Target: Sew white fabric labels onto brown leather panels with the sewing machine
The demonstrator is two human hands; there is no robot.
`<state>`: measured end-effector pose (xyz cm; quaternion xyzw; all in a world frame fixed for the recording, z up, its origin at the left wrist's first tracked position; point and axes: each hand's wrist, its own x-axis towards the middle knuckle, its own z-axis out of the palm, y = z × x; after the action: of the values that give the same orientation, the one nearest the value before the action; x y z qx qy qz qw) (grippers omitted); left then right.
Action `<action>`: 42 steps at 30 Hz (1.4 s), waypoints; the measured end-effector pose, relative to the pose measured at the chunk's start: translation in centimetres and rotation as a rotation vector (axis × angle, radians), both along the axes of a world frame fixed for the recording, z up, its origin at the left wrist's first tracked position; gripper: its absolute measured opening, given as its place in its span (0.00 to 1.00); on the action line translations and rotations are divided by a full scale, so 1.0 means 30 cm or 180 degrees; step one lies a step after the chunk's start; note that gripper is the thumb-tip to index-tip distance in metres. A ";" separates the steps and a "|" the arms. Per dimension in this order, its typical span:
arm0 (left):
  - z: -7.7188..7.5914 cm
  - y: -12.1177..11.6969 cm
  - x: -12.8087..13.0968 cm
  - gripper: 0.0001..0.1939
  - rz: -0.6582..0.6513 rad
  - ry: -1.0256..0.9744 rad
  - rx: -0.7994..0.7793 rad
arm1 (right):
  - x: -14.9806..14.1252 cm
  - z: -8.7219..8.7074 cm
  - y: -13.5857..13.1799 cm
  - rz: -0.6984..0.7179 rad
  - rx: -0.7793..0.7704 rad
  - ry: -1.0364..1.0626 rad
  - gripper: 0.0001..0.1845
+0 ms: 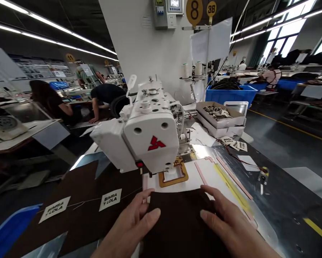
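Observation:
A dark brown fabric piece [179, 225] is stretched between my two hands in front of a white sewing machine [152, 139]. My left hand [139, 222] pinches its left edge, thumb on top. At the opposite edge, my right hand [222, 218] grips it the same way. The fabric's far edge lies just short of an orange-brown clamp frame [162, 183] under the machine head. Left of my hands, more brown fabric carries two cream labels, one label [110, 199] nearer and another label [54, 209] farther left, joined by a thread.
A carton of labels [217, 116] stands behind on the right, with loose labels [234, 143] beside it. Small thread snips [263, 176] lie on the dark tabletop. A blue bin [230, 95] sits farther back. Co-workers [107, 95] are at tables to the left and right.

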<state>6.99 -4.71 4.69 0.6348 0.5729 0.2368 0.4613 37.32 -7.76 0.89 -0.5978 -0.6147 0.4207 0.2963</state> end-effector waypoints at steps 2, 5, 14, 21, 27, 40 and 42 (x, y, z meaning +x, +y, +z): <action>-0.015 -0.002 0.003 0.37 0.0272 -0.0274 -0.0402 | 0.007 -0.023 0.033 0.0050 0.0113 -0.0374 0.35; -0.036 0.012 0.007 0.40 0.0332 -0.0230 -0.0696 | 0.000 -0.015 0.079 0.0082 0.0157 -0.0569 0.36; -0.008 0.174 0.048 0.21 0.0020 0.0867 -0.0310 | -0.017 0.075 0.241 0.0117 -0.0219 -0.0300 0.36; -0.032 0.266 0.041 0.08 -0.0064 0.1494 0.0421 | -0.005 0.040 0.378 0.0284 0.0096 -0.0338 0.32; -0.038 0.270 0.015 0.09 -0.0218 0.1987 0.0849 | -0.010 0.036 0.394 0.0194 0.0698 -0.1202 0.31; 0.004 0.236 -0.023 0.14 -0.0114 0.2100 0.0975 | 0.055 0.020 0.231 0.1588 0.2003 -0.2199 0.25; -0.006 0.199 -0.030 0.14 -0.0113 0.2068 0.1085 | 0.049 0.004 0.232 0.1530 0.1897 -0.2141 0.26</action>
<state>6.08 1.26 4.50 0.7545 0.6307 0.1068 0.1469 38.81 -0.79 1.00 -0.4313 -0.8895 0.0677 0.1345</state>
